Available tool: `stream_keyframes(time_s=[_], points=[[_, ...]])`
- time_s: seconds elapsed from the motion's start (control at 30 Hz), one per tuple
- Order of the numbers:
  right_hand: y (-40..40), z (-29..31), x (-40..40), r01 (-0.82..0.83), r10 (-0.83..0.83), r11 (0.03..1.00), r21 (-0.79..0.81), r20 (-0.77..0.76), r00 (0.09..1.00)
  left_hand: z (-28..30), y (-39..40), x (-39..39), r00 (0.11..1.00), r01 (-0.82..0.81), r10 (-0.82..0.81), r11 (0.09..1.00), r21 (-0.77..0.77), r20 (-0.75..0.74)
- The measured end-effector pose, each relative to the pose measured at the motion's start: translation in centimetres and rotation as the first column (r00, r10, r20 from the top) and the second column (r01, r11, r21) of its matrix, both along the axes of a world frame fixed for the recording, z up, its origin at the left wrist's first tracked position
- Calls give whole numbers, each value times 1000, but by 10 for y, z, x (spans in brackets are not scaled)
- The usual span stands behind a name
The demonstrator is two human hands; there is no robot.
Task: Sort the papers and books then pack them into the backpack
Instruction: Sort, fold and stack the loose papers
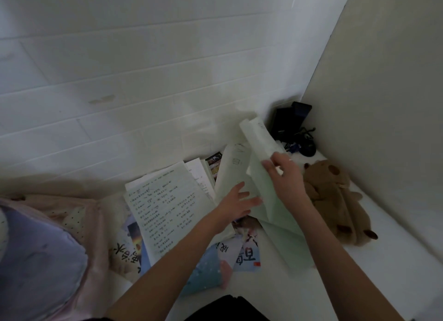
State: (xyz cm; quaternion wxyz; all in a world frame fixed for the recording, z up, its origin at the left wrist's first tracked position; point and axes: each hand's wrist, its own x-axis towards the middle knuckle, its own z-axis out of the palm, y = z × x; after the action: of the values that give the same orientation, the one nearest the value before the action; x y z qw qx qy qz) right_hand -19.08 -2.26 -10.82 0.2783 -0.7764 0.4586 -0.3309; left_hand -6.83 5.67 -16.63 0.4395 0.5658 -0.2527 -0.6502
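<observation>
Several loose papers and books lie heaped on the white bed surface point(311, 292) against the tiled wall. Right hand point(285, 174) pinches a pale green sheet point(268, 200), lifted and curling above the heap. Left hand point(236, 200), fingers spread, rests flat against the same sheet's lower edge. Handwritten worksheet point(165, 205) lies just left of both hands. Brown plush toy point(335, 200) sits right of them; pink backpack point(79, 224) far left.

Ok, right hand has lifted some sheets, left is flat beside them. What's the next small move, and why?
Probably bring the left hand under the pale green sheets to steady them: the right hand grips only their upper part and they curl and droop above the printed worksheet.
</observation>
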Motion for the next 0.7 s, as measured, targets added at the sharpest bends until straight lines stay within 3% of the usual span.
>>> stream_keyframes(time_s=[0.13,0.23,0.3,0.37,0.4,0.43,0.47,0.5,0.53,0.6,0.7], points=[[15,-20,2,-52,34,971,234,80,996,-1,-10,-7,993,-46,47,999,-9,108],[24,-20,1,62,-83,982,180,112,990,-6,-14,-5,936,-182,183,983,-32,301],[29,-4,3,255,-272,962,101,231,934,-6,-11,-4,776,-378,433,901,-211,459],[27,17,5,456,-449,884,103,454,769,6,-7,-4,542,-440,648,761,-477,534],[24,26,6,490,-480,861,136,534,696,13,-6,-4,532,-418,676,733,-537,509],[21,33,8,487,-498,853,191,577,647,21,-9,-5,626,-409,644,752,-517,440],[18,37,12,448,-507,855,263,606,612,30,-12,-8,779,-407,543,818,-406,313],[15,38,16,371,-512,858,354,640,572,38,-18,-9,904,-375,409,898,-229,123],[12,37,20,266,-522,851,453,673,524,43,-23,-9,951,-300,295,953,-46,-93],[10,31,25,20,-568,788,616,712,413,46,-30,-5,887,-149,174,984,93,-427],[13,18,21,-205,-628,657,726,677,383,48,-32,2,750,-125,126,991,48,-650]])
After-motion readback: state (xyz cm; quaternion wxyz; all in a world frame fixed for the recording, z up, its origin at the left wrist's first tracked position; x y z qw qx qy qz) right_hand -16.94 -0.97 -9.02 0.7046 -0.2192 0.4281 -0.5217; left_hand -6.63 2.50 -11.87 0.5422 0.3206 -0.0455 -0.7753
